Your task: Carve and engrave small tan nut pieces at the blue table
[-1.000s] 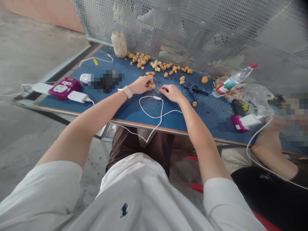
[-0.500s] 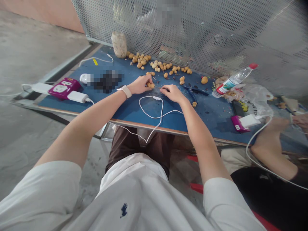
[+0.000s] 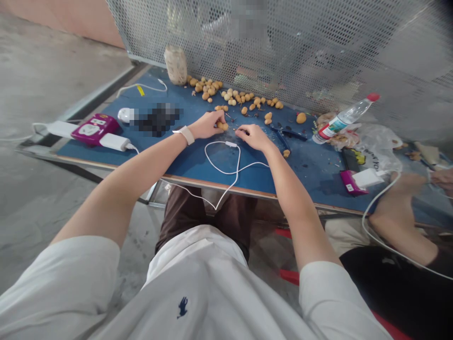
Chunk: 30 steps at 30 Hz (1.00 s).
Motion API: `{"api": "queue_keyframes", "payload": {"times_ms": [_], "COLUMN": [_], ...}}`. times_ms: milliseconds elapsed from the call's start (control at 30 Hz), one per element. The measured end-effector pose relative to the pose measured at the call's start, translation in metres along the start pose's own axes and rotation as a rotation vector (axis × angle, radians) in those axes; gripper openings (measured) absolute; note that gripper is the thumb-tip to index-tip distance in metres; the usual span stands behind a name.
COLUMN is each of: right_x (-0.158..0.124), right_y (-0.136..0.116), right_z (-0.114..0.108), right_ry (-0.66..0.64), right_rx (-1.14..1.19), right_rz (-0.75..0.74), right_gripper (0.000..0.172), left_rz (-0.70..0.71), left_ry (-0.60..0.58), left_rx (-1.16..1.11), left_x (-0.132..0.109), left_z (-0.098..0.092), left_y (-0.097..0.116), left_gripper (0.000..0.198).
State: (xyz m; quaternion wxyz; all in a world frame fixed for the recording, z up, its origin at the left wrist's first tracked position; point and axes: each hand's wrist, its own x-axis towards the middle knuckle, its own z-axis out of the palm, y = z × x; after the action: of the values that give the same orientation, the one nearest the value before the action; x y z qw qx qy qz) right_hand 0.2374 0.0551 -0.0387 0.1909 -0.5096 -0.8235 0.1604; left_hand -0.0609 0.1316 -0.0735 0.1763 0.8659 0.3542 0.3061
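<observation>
Looking down from the head-worn camera, a person in a white T-shirt sits at a blue-topped work table (image 3: 311, 189), both forearms reaching forward across it. The left hand (image 3: 207, 125), with a pale smartwatch (image 3: 186, 135) on its wrist, is curled closed, its fingertips (image 3: 215, 122) gripping a round tan fruit (image 3: 222, 125). The right hand (image 3: 253, 137) is just beside it, fingers bent inward and pinched; whether they grasp anything is too small to tell.

A loop of thin white charging cable (image 3: 212, 158) lies on the table below the hands. Beyond them, many small round tan fruits (image 3: 231, 101) are strewn in a loose band along the table's far edge, near a dark blue-handled tool (image 3: 288, 134). A cloudy glass jar (image 3: 176, 65) stands at the band's left end, in front of a perforated grey metal screen (image 3: 283, 47). To the left sits a magenta power strip (image 3: 94, 130). To the right, a clear plastic water bottle with a red cap (image 3: 345, 118) lies tilted on a crumpled plastic bag (image 3: 378, 151). (A co-worker's bare leg (image 3: 396, 222) shows at the right edge.)
</observation>
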Motion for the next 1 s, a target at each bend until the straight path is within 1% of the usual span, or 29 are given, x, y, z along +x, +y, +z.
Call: {"api": "queue_keyframes", "payload": {"times_ms": [167,367,500,667,733,800,867,933,1000], "right_x": [-0.001,-0.002,-0.002,-0.003,-0.005,-0.006,-0.008,-0.009,-0.009], "right_y": [-0.005,-0.009,-0.01,-0.01,-0.009,-0.009,-0.01,-0.013,-0.016], "right_z": [-0.002,-0.003,-0.002,-0.004,-0.005,-0.006,-0.005,-0.003,-0.001], "right_ry": [-0.009,-0.016,-0.008,0.017,0.035,0.045,0.049,0.053,0.051], "right_rx": [-0.019,-0.032,-0.044,-0.013,0.011,0.024,0.025,0.024,0.024], "right_rz": [0.006,0.02,0.025,0.017,0.017,0.025,0.027,0.018,0.008], "right_gripper": [0.051,0.052,0.051,0.051,0.053,0.054,0.054,0.053,0.054], "left_rz": [0.007,0.073,0.033,0.022,0.003,-0.023,-0.061,-0.108,-0.144], "left_ry": [0.0,0.016,0.002,-0.002,-0.023,-0.068,-0.093,-0.072,-0.033], "left_rx": [-0.02,-0.068,-0.053,-0.084,-0.149,-0.27,-0.408,-0.496,-0.503], "left_x": [0.0,-0.001,-0.001,0.001,0.001,0.002,0.003,0.004,0.005], "left_z": [-0.001,-0.002,-0.004,-0.007,-0.007,-0.006,-0.002,0.001,0.004], "left_y": [-0.001,0.002,0.005,0.0,-0.003,-0.004,-0.003,-0.001,0.002], "left_gripper": [0.034,0.03,0.029,0.033,0.029,0.024,0.023,0.028,0.034]}}
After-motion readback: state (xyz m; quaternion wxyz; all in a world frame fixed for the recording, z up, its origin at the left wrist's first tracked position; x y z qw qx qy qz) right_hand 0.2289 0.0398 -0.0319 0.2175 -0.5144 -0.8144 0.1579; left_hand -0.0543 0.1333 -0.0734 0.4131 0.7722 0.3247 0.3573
